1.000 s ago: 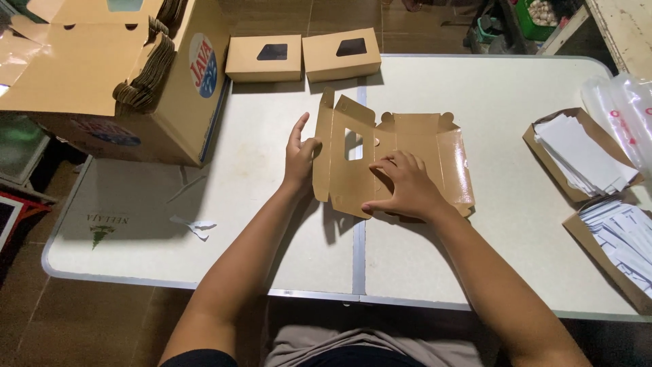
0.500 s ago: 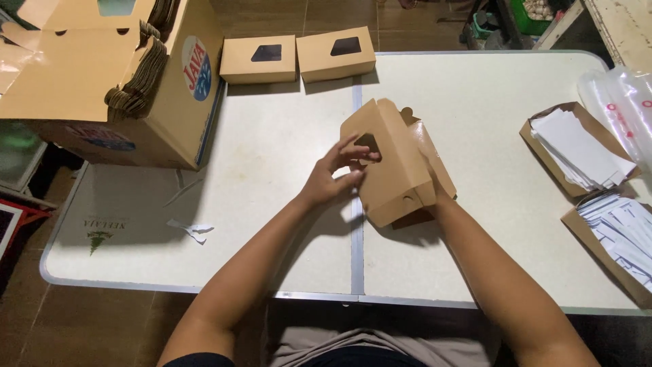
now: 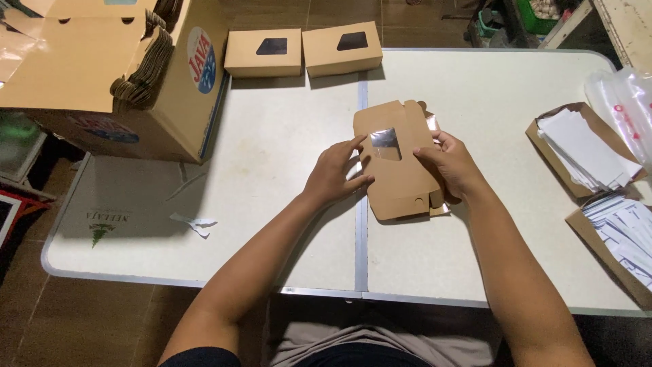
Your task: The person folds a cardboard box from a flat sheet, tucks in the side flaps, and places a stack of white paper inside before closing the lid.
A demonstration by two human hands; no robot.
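At bench centre, both hands, left hand (image 3: 334, 178) and right hand (image 3: 454, 165), clasp the windowed carton (image 3: 397, 163); uneven pressure could crease it.

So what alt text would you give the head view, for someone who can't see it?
Seen from above, a person's left hand and right hand hold a brown windowed box on a white table. Two finished boxes stand at the far edge beside a large carton; trays of white paper sit at right.
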